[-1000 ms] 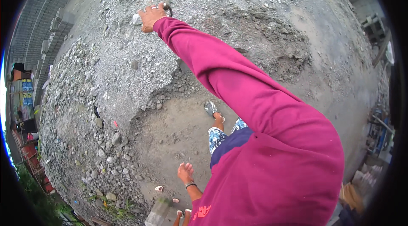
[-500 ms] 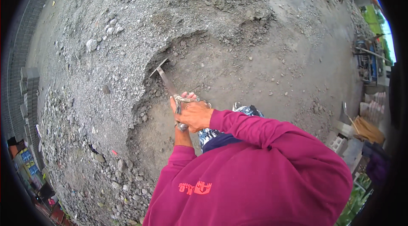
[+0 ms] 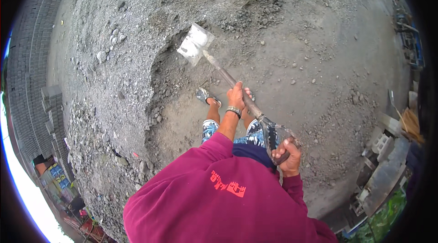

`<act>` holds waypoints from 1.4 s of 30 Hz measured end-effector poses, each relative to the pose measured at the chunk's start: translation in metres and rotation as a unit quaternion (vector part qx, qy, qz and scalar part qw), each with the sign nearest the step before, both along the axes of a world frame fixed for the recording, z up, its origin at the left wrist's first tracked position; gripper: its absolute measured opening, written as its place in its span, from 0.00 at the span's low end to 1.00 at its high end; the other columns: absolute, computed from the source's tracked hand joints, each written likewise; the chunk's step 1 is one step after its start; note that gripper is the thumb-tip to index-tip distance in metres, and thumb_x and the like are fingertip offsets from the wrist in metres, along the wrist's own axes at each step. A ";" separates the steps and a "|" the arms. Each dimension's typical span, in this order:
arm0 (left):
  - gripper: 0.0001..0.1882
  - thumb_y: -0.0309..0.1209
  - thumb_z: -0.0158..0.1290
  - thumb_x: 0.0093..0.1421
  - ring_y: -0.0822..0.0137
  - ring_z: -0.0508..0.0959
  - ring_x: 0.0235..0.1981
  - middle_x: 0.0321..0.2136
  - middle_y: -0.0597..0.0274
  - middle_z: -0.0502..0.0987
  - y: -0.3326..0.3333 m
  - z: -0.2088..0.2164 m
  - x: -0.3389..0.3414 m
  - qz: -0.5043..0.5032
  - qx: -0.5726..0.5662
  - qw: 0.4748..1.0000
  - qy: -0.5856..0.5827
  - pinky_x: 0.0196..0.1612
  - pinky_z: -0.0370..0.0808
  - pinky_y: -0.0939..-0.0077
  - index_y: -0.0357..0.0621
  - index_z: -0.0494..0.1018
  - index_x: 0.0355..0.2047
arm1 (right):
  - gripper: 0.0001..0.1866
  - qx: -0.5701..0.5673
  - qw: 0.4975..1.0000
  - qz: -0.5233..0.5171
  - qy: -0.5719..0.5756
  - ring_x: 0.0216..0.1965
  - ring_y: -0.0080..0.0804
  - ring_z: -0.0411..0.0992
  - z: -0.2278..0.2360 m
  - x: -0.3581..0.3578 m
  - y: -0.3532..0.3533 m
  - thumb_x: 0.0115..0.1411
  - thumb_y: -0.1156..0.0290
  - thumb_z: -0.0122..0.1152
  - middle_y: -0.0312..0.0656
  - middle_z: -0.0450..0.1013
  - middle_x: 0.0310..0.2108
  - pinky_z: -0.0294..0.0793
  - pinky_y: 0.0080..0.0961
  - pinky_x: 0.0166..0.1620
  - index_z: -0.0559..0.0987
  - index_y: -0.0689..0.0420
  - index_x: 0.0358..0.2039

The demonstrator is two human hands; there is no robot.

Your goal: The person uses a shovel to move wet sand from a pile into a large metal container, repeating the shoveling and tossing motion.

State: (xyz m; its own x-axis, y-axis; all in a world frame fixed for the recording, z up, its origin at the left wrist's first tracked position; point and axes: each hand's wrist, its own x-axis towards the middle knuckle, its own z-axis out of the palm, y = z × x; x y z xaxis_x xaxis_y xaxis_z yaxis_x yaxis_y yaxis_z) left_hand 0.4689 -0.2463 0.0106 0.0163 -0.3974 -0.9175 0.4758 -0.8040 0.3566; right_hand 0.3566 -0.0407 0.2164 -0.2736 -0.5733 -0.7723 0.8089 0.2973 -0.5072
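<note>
The left hand (image 3: 237,94) grips the shaft of the shovel (image 3: 226,77); the right hand (image 3: 287,149) clasps its handle. The blade lies against the gravel pile (image 3: 118,51), on the dirt ground (image 3: 319,60).

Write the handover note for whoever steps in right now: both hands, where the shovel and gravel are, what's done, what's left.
Left hand: closed around the middle of the shovel shaft.
Right hand: closed on the handle grip at the near end.
Shovel blade: pale, looks bare, raised at the cut edge of the gravel pile; whether it touches the gravel cannot be told.
Done: a hollow is already dug into the pile's side, with loose gravel lying at its foot by the person's sandalled foot.
Left: most of the pile stands undug, on the left and beyond the blade.
</note>
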 end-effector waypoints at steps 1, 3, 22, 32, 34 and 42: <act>0.14 0.36 0.55 0.58 0.62 0.78 0.19 0.23 0.49 0.77 0.003 -0.006 -0.011 -0.003 0.000 1.000 -0.008 0.18 0.76 0.67 0.37 0.67 0.32 | 0.04 -0.029 0.992 -0.096 -0.079 0.17 0.30 0.69 -0.011 -0.005 0.013 0.56 0.72 0.61 0.36 0.68 0.16 0.71 0.35 0.26 0.74 0.52 0.28; 0.17 0.32 0.55 0.57 0.61 0.77 0.17 0.22 0.48 0.76 0.001 -0.020 -0.021 -0.111 -0.021 0.992 -0.048 0.18 0.77 0.61 0.31 0.64 0.38 | 0.06 -0.030 0.988 -0.118 -0.096 0.16 0.32 0.68 -0.032 -0.006 0.021 0.58 0.67 0.59 0.35 0.67 0.15 0.70 0.38 0.27 0.74 0.52 0.27; 0.06 0.26 0.48 0.59 0.67 0.69 0.13 0.17 0.60 0.69 -0.194 -0.038 -0.086 -0.012 0.041 0.999 0.028 0.15 0.73 0.70 0.41 0.62 0.34 | 0.16 -0.073 0.927 -0.299 -0.216 0.15 0.28 0.67 -0.084 -0.050 -0.276 0.63 0.55 0.58 0.33 0.69 0.15 0.68 0.34 0.25 0.72 0.51 0.23; 0.09 0.26 0.47 0.55 0.63 0.71 0.14 0.19 0.53 0.71 -0.258 -0.030 -0.135 -0.049 0.064 0.992 -0.099 0.15 0.73 0.67 0.31 0.65 0.34 | 0.15 -0.207 0.870 -0.383 -0.233 0.16 0.23 0.64 -0.096 -0.137 -0.372 0.65 0.61 0.55 0.29 0.64 0.14 0.66 0.29 0.24 0.71 0.52 0.21; 0.09 0.26 0.48 0.55 0.63 0.72 0.15 0.19 0.53 0.72 -0.194 -0.036 -0.116 -0.040 0.105 0.987 -0.115 0.15 0.73 0.67 0.30 0.66 0.33 | 0.16 -0.100 0.903 -0.356 -0.218 0.15 0.23 0.64 -0.086 -0.107 -0.319 0.65 0.60 0.55 0.29 0.64 0.13 0.66 0.29 0.24 0.71 0.52 0.21; 0.11 0.27 0.48 0.55 0.61 0.73 0.12 0.18 0.50 0.74 -0.217 -0.030 -0.106 -0.133 0.009 0.975 -0.176 0.14 0.72 0.66 0.28 0.67 0.32 | 0.19 -0.112 0.889 -0.349 -0.274 0.15 0.26 0.62 -0.108 -0.063 -0.288 0.65 0.55 0.54 0.30 0.63 0.13 0.65 0.31 0.26 0.71 0.52 0.21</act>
State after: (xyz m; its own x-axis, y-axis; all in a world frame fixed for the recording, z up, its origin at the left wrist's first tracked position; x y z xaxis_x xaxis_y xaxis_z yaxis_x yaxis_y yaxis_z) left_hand 0.3633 -0.4629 -0.0195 0.2302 -0.4148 -0.8803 0.1002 -0.8897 0.4454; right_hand 0.2937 -0.3289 0.1081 -0.2409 -0.5684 -0.7867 0.9009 -0.4326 0.0367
